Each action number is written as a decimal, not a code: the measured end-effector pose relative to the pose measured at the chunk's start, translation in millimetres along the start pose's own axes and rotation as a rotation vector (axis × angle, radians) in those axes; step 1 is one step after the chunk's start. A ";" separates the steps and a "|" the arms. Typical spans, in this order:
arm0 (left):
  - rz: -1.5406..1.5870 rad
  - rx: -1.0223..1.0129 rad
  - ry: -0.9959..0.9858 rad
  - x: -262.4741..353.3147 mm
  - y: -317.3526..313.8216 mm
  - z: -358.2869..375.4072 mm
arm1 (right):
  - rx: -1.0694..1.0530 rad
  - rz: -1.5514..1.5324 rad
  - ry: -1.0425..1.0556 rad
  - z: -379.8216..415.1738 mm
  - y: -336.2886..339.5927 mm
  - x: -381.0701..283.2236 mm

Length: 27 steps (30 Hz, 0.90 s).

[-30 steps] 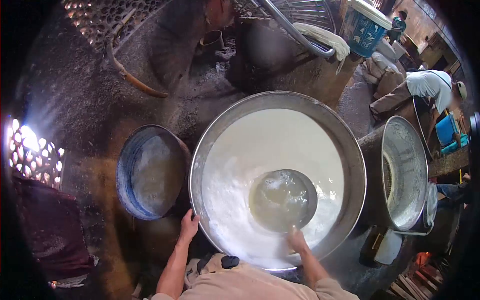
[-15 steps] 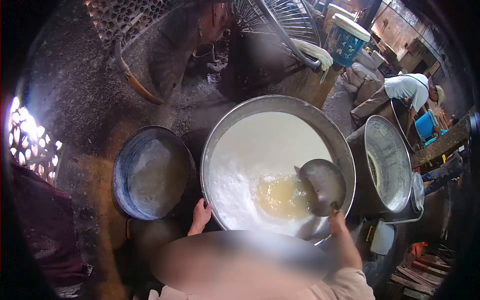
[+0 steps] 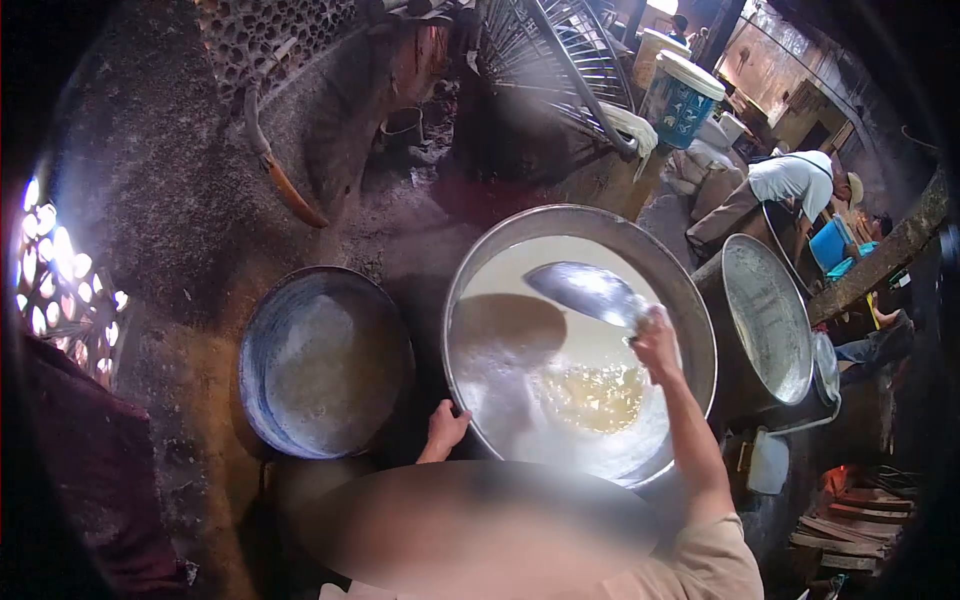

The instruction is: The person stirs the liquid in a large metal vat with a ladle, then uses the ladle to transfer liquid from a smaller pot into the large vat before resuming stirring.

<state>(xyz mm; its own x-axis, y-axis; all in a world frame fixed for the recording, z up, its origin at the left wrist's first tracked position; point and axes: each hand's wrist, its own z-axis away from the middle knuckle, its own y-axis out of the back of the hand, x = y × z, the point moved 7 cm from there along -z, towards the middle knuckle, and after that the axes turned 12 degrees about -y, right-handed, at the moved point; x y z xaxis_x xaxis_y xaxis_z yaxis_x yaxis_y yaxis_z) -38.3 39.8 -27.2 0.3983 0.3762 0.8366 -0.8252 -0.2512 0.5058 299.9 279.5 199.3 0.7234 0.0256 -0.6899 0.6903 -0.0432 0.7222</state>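
A wide metal pan (image 3: 462, 290) holds a pale, milky liquid with a yellowish, bubbling patch near its lower middle. My right hand (image 3: 656, 346) is closed round the handle of a round metal ladle (image 3: 582, 290), which is tilted above the liquid in the upper part of the pan. The ladle's shadow lies on the liquid to its left. At the lower left of the pan, my left hand (image 3: 447, 426) grips the rim.
Left of the pan is a dark round wok (image 3: 262, 410) with cloudy residue. A tall metal vat (image 3: 768, 320) stands at the right, a white jug (image 3: 768, 464) below it. Behind are a lidded blue bucket (image 3: 680, 105) and a bending person (image 3: 790, 180). Firewood (image 3: 850, 525) lies lower right.
My right hand has lifted the ladle from the liquid on the right and moved it up and left. My left hand remains at the rim. The view has shifted slightly.
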 end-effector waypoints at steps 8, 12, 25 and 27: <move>0.002 -0.079 -0.034 17.6 -0.7 7.3 | -0.228 0.568 0.059 -27.2 -170.8 -53.5; -0.009 -0.107 -0.040 25.3 3.7 8.9 | -0.228 0.551 -0.042 -12.1 -192.7 -50.5; -0.023 -0.022 -0.133 24.1 3.4 6.4 | -0.403 0.657 -0.048 47.2 -191.0 67.2; -0.036 -0.028 -0.165 28.4 6.1 5.9 | -0.407 0.670 -0.077 56.5 -184.6 96.5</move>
<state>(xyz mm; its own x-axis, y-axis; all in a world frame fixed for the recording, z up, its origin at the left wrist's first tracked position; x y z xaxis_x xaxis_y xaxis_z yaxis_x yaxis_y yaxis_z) -29.7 43.7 0.9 0.4867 0.2320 0.8422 -0.8191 -0.2138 0.5323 241.7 233.6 -3.4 0.9944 0.0534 -0.0915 0.0677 0.3441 0.9365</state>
